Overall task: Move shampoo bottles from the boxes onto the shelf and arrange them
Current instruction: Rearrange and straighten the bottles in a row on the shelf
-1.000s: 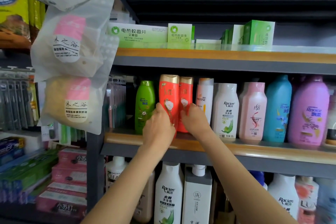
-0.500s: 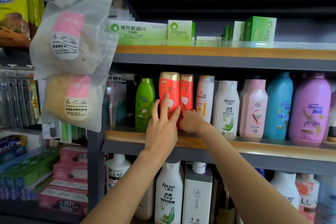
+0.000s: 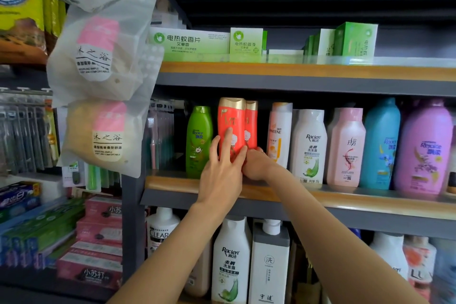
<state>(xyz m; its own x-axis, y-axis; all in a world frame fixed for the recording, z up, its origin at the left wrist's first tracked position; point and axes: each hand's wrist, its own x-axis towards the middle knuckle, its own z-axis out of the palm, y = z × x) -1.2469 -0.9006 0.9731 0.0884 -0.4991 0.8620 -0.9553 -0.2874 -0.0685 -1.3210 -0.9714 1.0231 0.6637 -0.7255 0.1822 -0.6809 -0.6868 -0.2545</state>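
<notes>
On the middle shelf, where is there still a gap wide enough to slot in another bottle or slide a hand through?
One dark gap shows between the second red bottle and the Pantene bottle. A narrower one lies left of the green bottle. From the Pantene bottle rightward the bottles stand packed side by side. Both hands crowd the red bottles' bases.

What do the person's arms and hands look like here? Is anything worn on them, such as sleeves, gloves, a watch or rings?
Both forearms are bare as far as the picture shows them; no sleeve comes into view. The left hand and the right hand wear no gloves. No watch, bracelet or ring is visible on either wrist or on the fingers that show. The nails look short and unpainted, although the picture is slightly blurred.
</notes>
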